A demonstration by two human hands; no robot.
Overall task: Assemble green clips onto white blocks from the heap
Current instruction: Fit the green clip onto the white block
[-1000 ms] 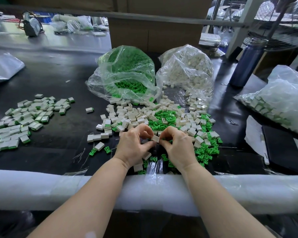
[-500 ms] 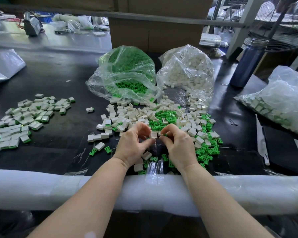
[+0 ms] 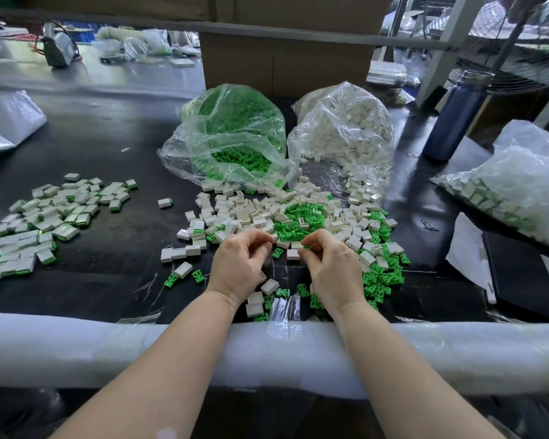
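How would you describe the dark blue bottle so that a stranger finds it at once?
Start at the bag of white blocks at the back of the table. To its right, near the table's far right edge, stands the dark blue bottle. It alone is tall, upright and dark; everything around it is pale plastic.

The desk [image 3: 114, 147] was black, with a white foam pad [image 3: 76, 346] along its near edge. At its middle lay a heap of white blocks [image 3: 251, 217] and green clips [image 3: 301, 217]. Behind the heap lay a bag of green clips [image 3: 235, 134] and a bag of white blocks [image 3: 346, 131]. Assembled pieces [image 3: 45, 217] lay toward the left edge, a blue bottle [image 3: 454, 118] toward the far right corner.
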